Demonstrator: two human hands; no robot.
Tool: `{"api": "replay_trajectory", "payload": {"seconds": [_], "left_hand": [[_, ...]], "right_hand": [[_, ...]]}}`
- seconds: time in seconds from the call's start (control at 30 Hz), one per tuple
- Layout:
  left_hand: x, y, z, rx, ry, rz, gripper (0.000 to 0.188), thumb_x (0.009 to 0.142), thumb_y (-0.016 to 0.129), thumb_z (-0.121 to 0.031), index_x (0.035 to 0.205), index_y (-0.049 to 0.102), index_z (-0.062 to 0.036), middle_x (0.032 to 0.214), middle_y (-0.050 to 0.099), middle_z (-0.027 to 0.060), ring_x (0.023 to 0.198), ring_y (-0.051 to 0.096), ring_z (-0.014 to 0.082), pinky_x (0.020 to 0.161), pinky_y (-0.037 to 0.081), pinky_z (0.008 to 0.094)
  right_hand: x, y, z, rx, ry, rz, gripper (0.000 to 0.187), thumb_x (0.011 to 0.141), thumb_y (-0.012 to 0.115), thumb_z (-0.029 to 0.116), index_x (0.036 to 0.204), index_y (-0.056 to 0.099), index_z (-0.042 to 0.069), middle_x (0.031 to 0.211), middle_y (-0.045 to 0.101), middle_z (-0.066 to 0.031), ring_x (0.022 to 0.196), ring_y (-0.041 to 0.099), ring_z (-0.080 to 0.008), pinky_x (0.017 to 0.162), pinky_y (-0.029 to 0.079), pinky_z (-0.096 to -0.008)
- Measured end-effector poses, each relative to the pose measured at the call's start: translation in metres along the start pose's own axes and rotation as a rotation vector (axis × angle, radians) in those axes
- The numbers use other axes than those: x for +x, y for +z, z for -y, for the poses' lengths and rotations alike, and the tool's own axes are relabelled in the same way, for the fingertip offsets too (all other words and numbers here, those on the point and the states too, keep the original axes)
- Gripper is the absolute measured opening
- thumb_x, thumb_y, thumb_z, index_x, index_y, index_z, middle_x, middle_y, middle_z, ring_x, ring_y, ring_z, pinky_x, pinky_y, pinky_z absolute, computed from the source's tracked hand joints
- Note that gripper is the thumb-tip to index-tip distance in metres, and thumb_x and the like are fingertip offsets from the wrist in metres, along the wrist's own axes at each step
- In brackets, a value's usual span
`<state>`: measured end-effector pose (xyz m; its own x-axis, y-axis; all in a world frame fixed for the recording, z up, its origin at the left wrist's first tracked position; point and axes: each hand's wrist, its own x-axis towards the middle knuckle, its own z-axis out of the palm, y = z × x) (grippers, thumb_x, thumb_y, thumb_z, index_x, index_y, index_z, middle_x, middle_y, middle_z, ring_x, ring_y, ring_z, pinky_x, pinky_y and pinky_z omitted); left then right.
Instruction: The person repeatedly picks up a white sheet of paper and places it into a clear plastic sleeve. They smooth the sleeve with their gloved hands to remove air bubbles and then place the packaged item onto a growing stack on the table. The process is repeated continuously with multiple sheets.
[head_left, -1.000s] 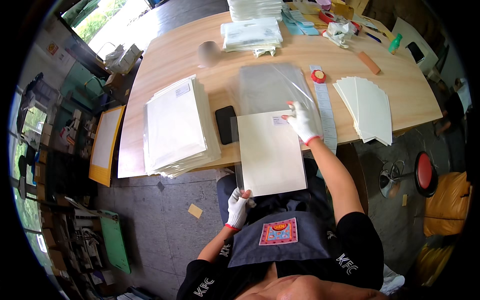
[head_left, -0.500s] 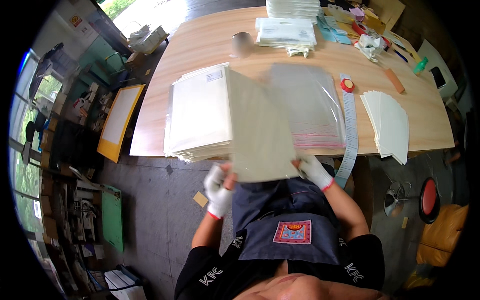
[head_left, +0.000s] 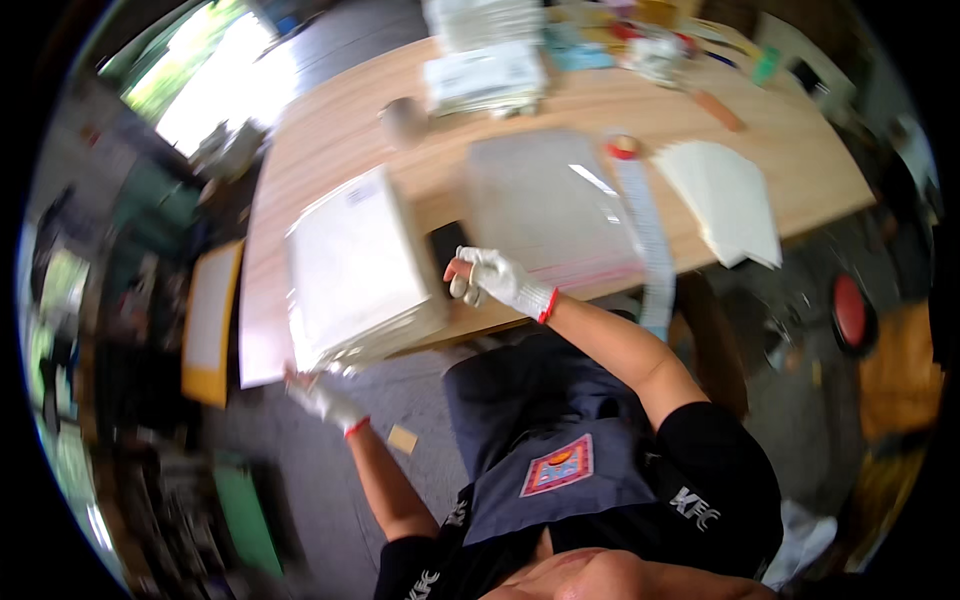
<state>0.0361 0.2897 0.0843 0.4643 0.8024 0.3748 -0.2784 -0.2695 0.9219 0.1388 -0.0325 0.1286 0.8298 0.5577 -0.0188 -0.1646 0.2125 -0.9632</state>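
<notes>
Fingertips of the left hand (head_left: 328,403) are stretched out toward the near left corner of a stack of bagged sheets (head_left: 358,268); they look spread, with nothing seen between them. Touching the corner or just short of it: cannot tell, motion blur. Right hand (head_left: 502,282), gloved likewise with fingertips bare, hangs over the table's near edge beside a dark phone (head_left: 447,237). Its fingers are curled loosely inward; no sheet shows in them, though whether thumb and fingertips meet cannot be told.

Stack lies left on the table (head_left: 318,135), label at the top sheet's far end, clear bag edges jutting unevenly at the near side. Flat clear bags (head_left: 545,195) lie right of the phone; beside them a label strip (head_left: 652,235), with a red roll (head_left: 622,148) at its far end. Fanned cream sheets (head_left: 722,195) lie farther right.

Step in hand, by judgement: setting or straightening the stack. Next move would seem to call for flat, light palms on its edges, pressing evenly so the slippery bags neither slide nor crease.
</notes>
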Motion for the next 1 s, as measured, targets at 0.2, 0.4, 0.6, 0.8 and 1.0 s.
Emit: {"api": "replay_trajectory", "payload": {"seconds": [0.2,0.4,0.6,0.8,1.0], "left_hand": [[-0.090,-0.038,0.069,0.181,-0.139,0.058,0.036,0.091,0.040,-0.005,0.126,0.042,0.0029,0.129,0.044,0.0144,0.117,0.043,0.0230,0.101,0.033,0.0342],[-0.159,-0.028,0.080,0.207,-0.226,0.410,0.037,0.086,0.040,0.003,0.123,0.046,0.0008,0.126,0.047,0.0144,0.118,0.043,0.0220,0.099,0.034,0.0321],[-0.170,0.008,0.040,0.221,-0.080,0.570,0.037,0.085,0.045,0.000,0.122,0.047,0.0006,0.123,0.050,0.0133,0.109,0.048,0.0209,0.091,0.038,0.0298],[-0.178,0.019,0.022,0.189,0.039,0.719,0.032,0.084,0.045,0.003,0.115,0.051,0.0019,0.118,0.053,0.0150,0.107,0.051,0.0229,0.090,0.040,0.0307],[-0.183,0.084,-0.024,0.205,0.400,0.870,0.019,0.077,0.059,0.004,0.096,0.062,-0.0012,0.109,0.059,0.0154,0.104,0.054,0.0300,0.090,0.042,0.0362]], "right_hand": [[-0.158,-0.129,-0.013,-0.035,-0.114,-0.835,0.024,0.090,0.055,0.026,0.102,0.060,0.006,0.076,0.058,0.0014,0.059,0.053,-0.0069,0.053,0.044,-0.0213],[-0.299,-0.282,-0.023,0.119,-0.472,-1.569,0.021,0.086,0.044,0.003,0.105,0.051,0.006,0.073,0.054,-0.0028,0.049,0.043,-0.0072,0.042,0.036,-0.0212],[-0.352,-0.341,-0.064,-0.939,0.190,-1.843,0.045,0.080,0.053,0.020,0.122,0.044,0.009,0.096,0.060,-0.0159,0.083,0.060,-0.0327,0.075,0.047,-0.0403],[-0.331,-0.325,-0.040,-0.928,0.135,-1.856,0.043,0.082,0.054,0.026,0.119,0.047,0.005,0.099,0.061,-0.0164,0.088,0.059,-0.0324,0.077,0.047,-0.0377],[-0.286,-0.320,0.020,0.162,-0.306,-1.723,0.016,0.089,0.054,0.031,0.093,0.055,0.016,0.066,0.048,0.0008,0.052,0.048,-0.0089,0.041,0.038,-0.0220]]}}
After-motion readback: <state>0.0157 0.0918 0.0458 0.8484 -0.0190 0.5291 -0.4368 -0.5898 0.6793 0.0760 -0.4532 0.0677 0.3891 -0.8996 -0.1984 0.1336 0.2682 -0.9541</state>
